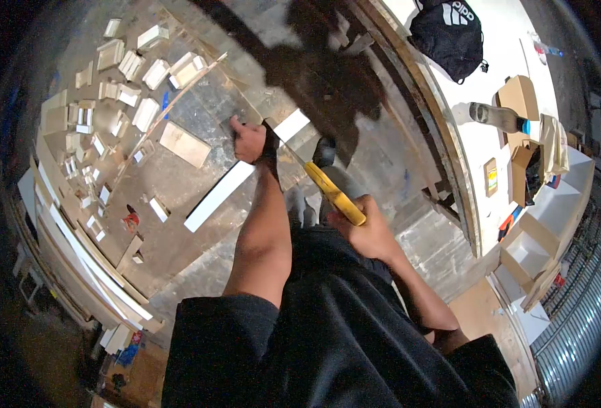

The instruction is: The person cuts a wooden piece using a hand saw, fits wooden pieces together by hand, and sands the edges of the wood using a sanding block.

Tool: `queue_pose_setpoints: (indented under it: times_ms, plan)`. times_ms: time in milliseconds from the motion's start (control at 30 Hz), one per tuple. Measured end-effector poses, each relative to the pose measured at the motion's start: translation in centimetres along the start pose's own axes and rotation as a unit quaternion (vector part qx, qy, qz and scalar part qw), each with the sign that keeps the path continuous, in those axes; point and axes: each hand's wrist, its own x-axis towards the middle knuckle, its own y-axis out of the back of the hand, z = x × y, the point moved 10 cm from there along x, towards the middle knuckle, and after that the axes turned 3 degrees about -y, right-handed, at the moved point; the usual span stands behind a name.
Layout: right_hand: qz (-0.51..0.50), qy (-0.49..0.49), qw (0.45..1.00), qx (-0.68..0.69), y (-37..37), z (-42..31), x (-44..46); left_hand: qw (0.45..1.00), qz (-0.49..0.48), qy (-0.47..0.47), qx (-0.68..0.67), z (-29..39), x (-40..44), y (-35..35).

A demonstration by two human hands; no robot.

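My right hand (370, 231) is wrapped round the yellow handle of a handsaw (334, 194). Its thin blade slants up and away toward a white strip of board, between a long near part (220, 196) and a short far part (292, 126). My left forearm crosses over this strip, hiding its middle; whether the two parts are joined cannot be seen. Just beyond, my left hand (249, 141) has its fingers curled and its thumb raised. What those fingers grip, if anything, is hidden. A dark band circles the left wrist.
Several small cut wood blocks (156, 73) lie across the floor at left, near a flat wood piece (185, 144). Long strips (86, 241) are stacked at the left edge. At right, a white table (463, 122) bears a black bag (448, 41), a bottle (496, 117) and cardboard boxes.
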Motion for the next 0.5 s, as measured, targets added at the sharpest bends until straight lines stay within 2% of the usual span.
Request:
queue_pose_setpoints:
  times_ms: [33, 67, 100, 167, 300, 367, 500]
  plan:
    - [0.024, 0.033, 0.999, -0.036, 0.3, -1.0, 0.5, 1.000, 0.008, -0.005, 0.005, 0.1, 0.3, 0.0]
    - [-0.002, -0.010, 0.999, -0.034, 0.5, -0.5, 0.3, 1.000, 0.011, -0.013, 0.013, 0.1, 0.2, 0.1]
    - [0.002, -0.006, 0.999, -0.033, 0.6, -0.1, 0.5, 1.000, 0.014, -0.015, 0.008, 0.1, 0.3, -0.2]
    - [0.032, 0.115, 0.990, 0.081, 0.8, -0.5, 0.8, 0.999, 0.036, -0.039, -0.006, 0.0, 0.2, -0.3]
    - [0.005, 0.115, 0.993, 0.028, -0.5, -0.5, 1.2, 0.998, 0.053, -0.038, -0.001, 0.7, 0.1, 0.9]
    - [0.088, 0.186, 0.977, 0.056, 1.2, -3.7, -0.4, 0.999, 0.042, -0.020, 0.002, 0.6, 0.3, 0.9]
    - [0.096, 0.160, 0.977, 0.101, 1.9, -2.6, -0.4, 0.998, 0.012, -0.021, -0.051, 0.0, 0.0, 0.3]
